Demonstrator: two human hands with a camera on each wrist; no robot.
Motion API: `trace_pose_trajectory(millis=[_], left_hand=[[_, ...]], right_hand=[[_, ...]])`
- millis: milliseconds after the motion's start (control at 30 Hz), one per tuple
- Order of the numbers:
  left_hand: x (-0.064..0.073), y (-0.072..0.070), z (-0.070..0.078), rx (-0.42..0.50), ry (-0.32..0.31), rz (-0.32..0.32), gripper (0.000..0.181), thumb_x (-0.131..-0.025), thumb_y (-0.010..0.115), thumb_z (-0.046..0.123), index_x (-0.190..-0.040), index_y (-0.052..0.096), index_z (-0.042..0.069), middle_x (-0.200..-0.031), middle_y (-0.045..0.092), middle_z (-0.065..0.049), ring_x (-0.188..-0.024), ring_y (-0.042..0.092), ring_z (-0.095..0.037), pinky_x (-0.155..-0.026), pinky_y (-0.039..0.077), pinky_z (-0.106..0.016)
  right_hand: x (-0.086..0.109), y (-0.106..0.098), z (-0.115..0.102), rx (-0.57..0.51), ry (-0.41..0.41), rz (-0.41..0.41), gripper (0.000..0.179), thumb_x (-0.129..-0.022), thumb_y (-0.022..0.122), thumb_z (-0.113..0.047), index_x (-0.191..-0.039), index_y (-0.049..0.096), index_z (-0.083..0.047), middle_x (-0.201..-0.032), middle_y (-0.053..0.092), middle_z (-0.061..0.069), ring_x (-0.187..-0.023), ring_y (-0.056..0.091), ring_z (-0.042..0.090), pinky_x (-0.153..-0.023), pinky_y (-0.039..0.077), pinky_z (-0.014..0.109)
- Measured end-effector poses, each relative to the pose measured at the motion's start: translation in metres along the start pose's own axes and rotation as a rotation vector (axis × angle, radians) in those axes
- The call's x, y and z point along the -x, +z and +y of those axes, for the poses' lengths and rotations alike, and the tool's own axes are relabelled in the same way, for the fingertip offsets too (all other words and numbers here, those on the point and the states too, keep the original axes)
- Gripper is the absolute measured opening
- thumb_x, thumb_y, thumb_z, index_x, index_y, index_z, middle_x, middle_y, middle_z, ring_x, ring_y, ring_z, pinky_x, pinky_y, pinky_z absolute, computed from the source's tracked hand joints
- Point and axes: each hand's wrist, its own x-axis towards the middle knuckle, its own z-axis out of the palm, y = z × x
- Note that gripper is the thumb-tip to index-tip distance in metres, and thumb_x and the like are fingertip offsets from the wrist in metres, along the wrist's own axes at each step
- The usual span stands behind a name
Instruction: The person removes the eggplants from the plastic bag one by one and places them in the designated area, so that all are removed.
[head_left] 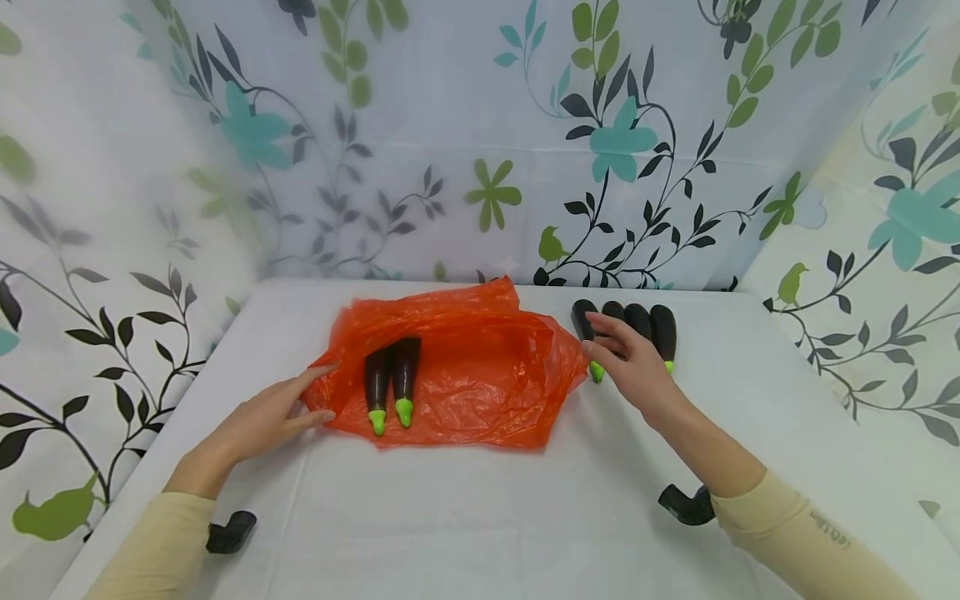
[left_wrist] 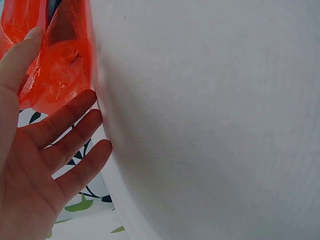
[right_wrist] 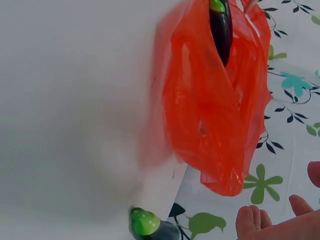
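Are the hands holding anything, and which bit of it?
Nothing looks gripped. The left hand has its fingers spread at the left end of the orange bag. The right hand, near the bag's right end, is empty.

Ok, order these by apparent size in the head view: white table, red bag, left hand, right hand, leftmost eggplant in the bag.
1. White table
2. Red bag
3. Left hand and right hand: too alike to rank
4. Leftmost eggplant, going by what shows
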Motion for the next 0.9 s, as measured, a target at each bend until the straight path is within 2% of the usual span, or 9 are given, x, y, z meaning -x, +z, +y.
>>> trace_pose_trajectory(millis=[200, 600, 900], left_hand=[[0.000, -0.001, 0.000, -0.002, -0.004, 0.000, 0.074, -0.090, 0.066, 0.047, -0.149, 0.037, 0.013, -0.105, 0.057, -0.006, -0.094, 0.052, -0.026, -0.082, 0.046, -0.050], [-0.001, 0.000, -0.001, -0.011, -0.015, -0.011, 0.075, -0.090, 0.066, 0.049, -0.149, 0.037, 0.014, -0.093, 0.052, 0.000, -0.089, 0.051, -0.022, -0.075, 0.045, -0.043], [0.000, 0.000, -0.001, 0.004, -0.014, -0.011, 0.074, -0.090, 0.066, 0.047, -0.149, 0.037, 0.013, -0.120, 0.056, -0.012, -0.100, 0.052, -0.029, -0.086, 0.045, -0.055]], right_hand=[[0.009, 0.012, -0.012, -0.030, -0.042, -0.053, 0.052, -0.098, 0.059, -0.034, -0.146, 0.045, -0.019, -0.141, 0.050, 0.012, -0.127, 0.049, 0.029, -0.095, 0.047, 0.048], [0.021, 0.037, -0.026, -0.071, -0.026, -0.143, 0.051, -0.096, 0.063, -0.029, -0.144, 0.047, -0.022, -0.144, 0.045, 0.010, -0.129, 0.046, 0.030, -0.094, 0.049, 0.046], [0.024, 0.051, -0.032, -0.100, -0.023, -0.189, 0.051, -0.096, 0.064, -0.025, -0.144, 0.048, -0.025, -0.143, 0.045, 0.004, -0.127, 0.046, 0.029, -0.093, 0.049, 0.049]])
